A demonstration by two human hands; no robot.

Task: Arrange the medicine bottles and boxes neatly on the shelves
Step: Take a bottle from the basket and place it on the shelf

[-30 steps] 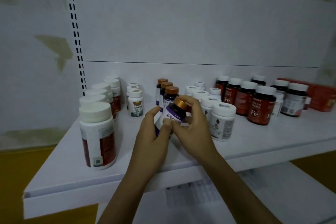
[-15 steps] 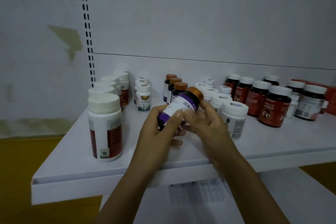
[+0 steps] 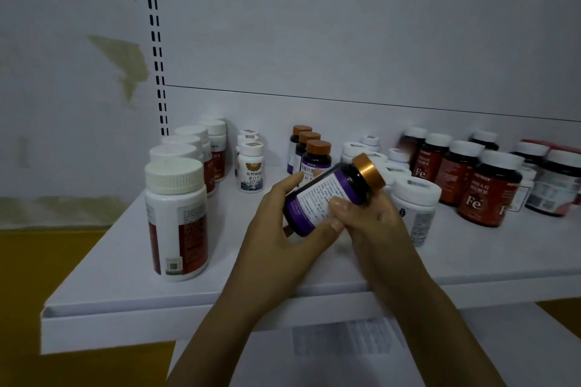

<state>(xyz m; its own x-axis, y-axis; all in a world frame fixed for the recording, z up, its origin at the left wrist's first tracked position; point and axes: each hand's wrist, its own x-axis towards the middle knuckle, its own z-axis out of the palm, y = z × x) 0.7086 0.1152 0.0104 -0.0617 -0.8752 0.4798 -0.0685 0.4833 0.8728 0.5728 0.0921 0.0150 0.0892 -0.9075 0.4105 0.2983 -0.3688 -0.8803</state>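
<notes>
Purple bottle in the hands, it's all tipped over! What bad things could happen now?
The purple bottle is held tilted above the shelf, left hand round its base and right hand near its copper cap; if the grip slips, it might drop and roll. The white-capped bottle stands right beside the right hand, so a careless move could knock it over. Setting it down fast might bump the row of copper-capped bottles behind.
</notes>
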